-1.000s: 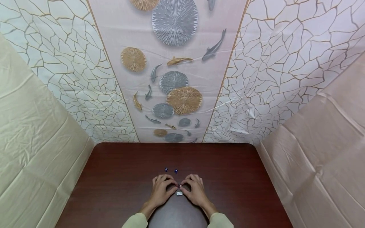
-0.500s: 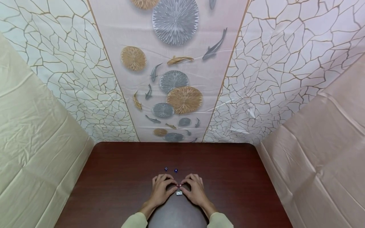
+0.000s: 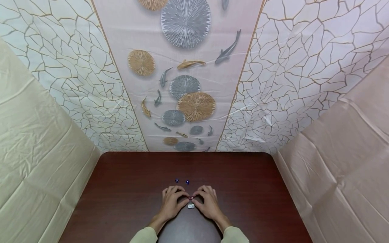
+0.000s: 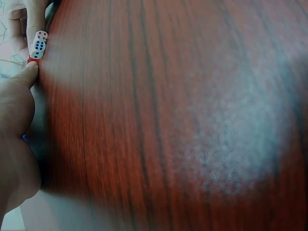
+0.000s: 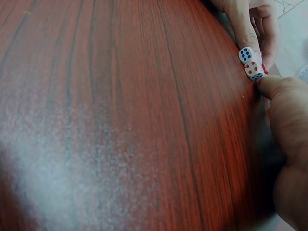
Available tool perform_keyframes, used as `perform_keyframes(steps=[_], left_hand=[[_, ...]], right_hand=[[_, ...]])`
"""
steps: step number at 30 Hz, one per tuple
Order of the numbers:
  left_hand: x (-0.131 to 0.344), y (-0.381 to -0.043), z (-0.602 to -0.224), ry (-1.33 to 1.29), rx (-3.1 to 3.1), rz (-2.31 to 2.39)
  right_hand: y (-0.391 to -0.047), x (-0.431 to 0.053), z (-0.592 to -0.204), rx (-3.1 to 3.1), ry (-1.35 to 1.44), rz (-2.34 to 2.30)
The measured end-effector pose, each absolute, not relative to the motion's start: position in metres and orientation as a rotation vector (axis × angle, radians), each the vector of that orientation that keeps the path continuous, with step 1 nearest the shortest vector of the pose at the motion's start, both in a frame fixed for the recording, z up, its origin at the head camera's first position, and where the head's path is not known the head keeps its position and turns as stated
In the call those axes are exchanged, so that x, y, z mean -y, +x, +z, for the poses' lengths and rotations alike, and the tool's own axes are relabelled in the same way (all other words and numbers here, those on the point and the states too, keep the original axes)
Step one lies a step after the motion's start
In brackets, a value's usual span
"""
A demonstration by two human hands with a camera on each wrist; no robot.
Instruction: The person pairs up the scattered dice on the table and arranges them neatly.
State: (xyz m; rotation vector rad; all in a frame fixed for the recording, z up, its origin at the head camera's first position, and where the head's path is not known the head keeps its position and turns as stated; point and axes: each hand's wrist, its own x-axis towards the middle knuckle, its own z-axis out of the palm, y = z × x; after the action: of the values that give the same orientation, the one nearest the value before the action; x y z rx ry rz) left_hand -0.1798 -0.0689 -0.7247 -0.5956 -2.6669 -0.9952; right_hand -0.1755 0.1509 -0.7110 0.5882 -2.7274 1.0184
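Dice in red (image 3: 189, 198) sit about midway across the bench (image 3: 127, 182), apparently pinched by the left hand (image 3: 172, 203) and right hand (image 3: 208, 203). White dice (image 3: 189, 206) lie just beside, blue dice (image 3: 187, 182) nearer the far edge.

Two small red dice (image 3: 189, 198) with pale pips sit close together, side by side — the left hand (image 3: 172, 203) pinching one, the right hand (image 3: 208, 204) pinching the other — on the tabletop (image 3: 127, 192).
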Motion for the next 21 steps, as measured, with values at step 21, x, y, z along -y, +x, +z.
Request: perform_keyframes(steps=[21], left_hand=[[0.0698,-0.1787,-0.7222,-0.588,2.702,-0.999]], right_hand=[[-0.1760,-0.1511,-0.7104,2.700,0.596,1.023]])
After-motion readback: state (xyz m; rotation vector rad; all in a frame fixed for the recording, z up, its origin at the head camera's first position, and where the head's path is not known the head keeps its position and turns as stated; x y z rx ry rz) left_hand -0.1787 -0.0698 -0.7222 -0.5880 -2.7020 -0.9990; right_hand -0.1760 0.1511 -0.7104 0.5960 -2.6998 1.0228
